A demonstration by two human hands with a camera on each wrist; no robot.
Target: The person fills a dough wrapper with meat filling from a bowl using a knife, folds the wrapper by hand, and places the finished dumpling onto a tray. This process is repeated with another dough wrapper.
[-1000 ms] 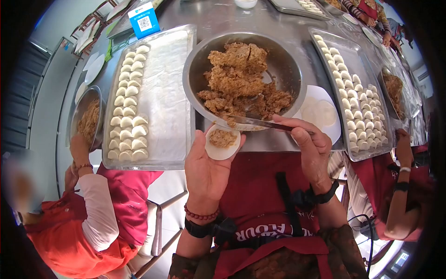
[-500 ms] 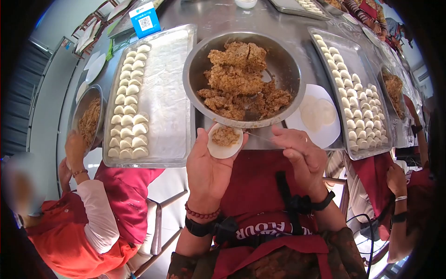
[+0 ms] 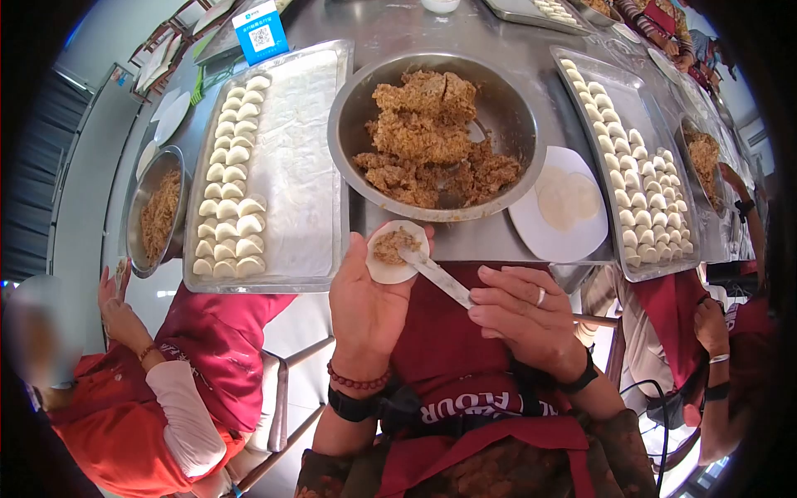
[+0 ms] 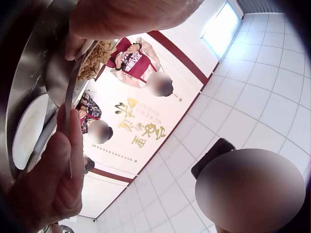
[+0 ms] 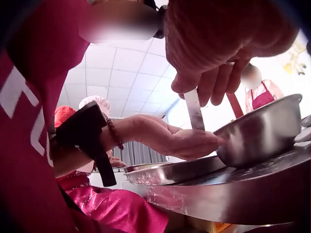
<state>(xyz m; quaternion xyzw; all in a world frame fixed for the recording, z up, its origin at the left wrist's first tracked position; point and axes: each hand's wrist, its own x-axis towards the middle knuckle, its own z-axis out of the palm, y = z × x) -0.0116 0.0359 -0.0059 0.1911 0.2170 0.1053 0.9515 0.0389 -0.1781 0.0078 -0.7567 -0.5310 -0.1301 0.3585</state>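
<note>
In the head view, my left hand [image 3: 365, 311] is palm up, carrying a round white dumpling wrapper [image 3: 387, 270] on its fingers. Brown minced filling [image 3: 388, 246] sits in the wrapper's middle. From the right, my right hand [image 3: 531, 315] pinches a flat metal filling spatula [image 3: 447, 285], whose tip rests on the filling. The right wrist view shows the spatula [image 5: 194, 111] slanting down to the left hand [image 5: 182, 143], its fingers stretched out nearly flat. Just beyond both hands stands a large steel bowl [image 3: 523, 187] with a mound of filling [image 3: 423, 133].
Left of the bowl lies a floured tray [image 3: 303, 166] with rows of folded dumplings [image 3: 228, 183]; another dumpling tray [image 3: 614, 79] lies right. A white plate [image 3: 552, 249] holds flat wrappers [image 3: 569, 199]. People sit close on both sides; a smaller filling bowl [image 3: 178, 216] is at left.
My right hand has moved from the bowl's near rim down and left, bringing the spatula tip onto the filling in the wrapper. The left hand stays nearly in place. The neighbour at left has withdrawn from their bowl.
</note>
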